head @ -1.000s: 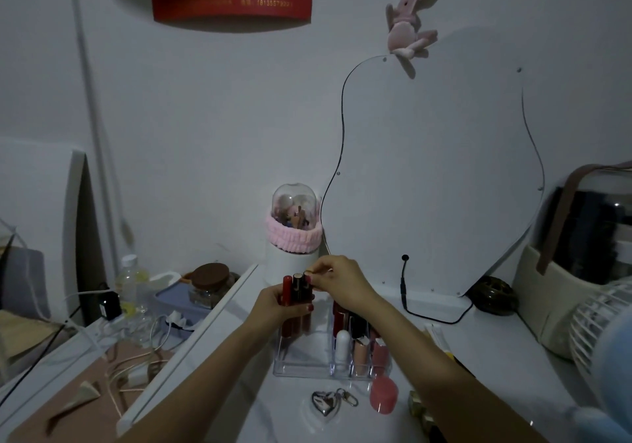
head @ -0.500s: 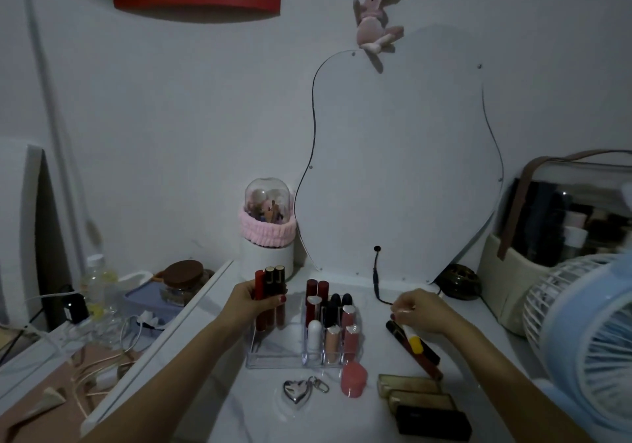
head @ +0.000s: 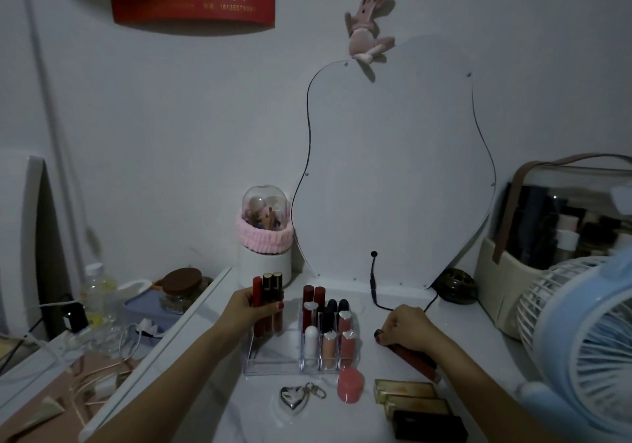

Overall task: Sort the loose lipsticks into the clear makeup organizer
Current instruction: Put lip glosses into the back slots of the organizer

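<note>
Dark red tube (head: pixel 412 358) lies on the white tabletop (head: pixel 451 319) and I have my right hand (head: pixel 408 329) curled over its upper end, fingers closed around it. My left hand (head: pixel 254 307) grips three upright lip tubes (head: pixel 268 288) together (caps up) above the clear organizer (head: pixel 273 364), whose right-hand slots hold standing lipsticks (head: pixel 330 323).
</note>
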